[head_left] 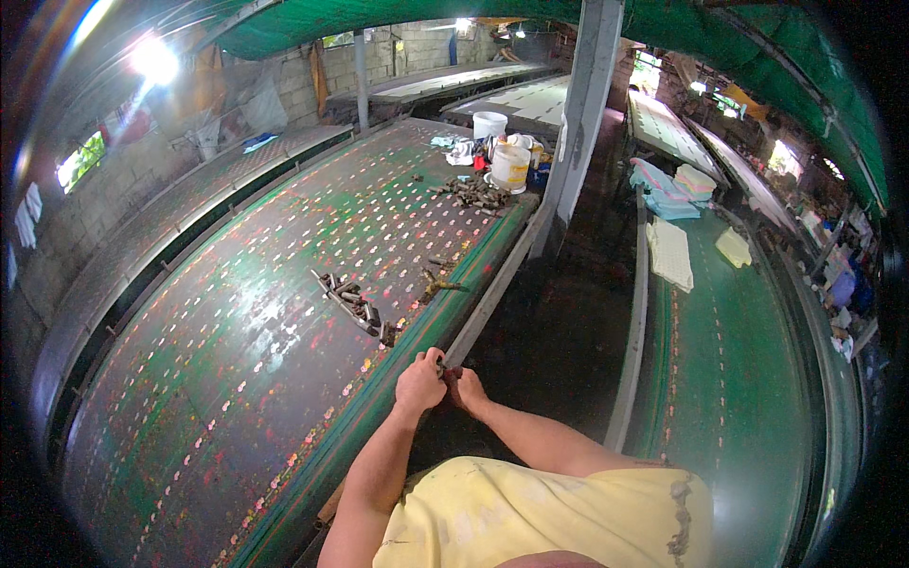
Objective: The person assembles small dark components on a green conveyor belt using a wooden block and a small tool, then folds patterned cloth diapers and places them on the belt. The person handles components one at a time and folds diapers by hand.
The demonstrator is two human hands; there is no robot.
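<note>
My left hand (421,382) and my right hand (467,389) meet at the edge rail (471,331) of the long printing table (303,393) on the left. The fingers of both are curled closed around a small dark piece, mostly hidden, whose kind I cannot make out. Just beyond them on the tabletop lies a loose heap of dark, rod-like metal pieces (350,301). A rusty, branched metal piece (438,284) rests by the table's edge, to the right of that heap.
Farther along the table are a larger heap of dark pieces (473,193), a stained white bucket (509,168) and a plain white bucket (489,124). A grey post (582,114) rises beside it. Across the dark aisle, another table (734,350) bears folded cloths (670,254).
</note>
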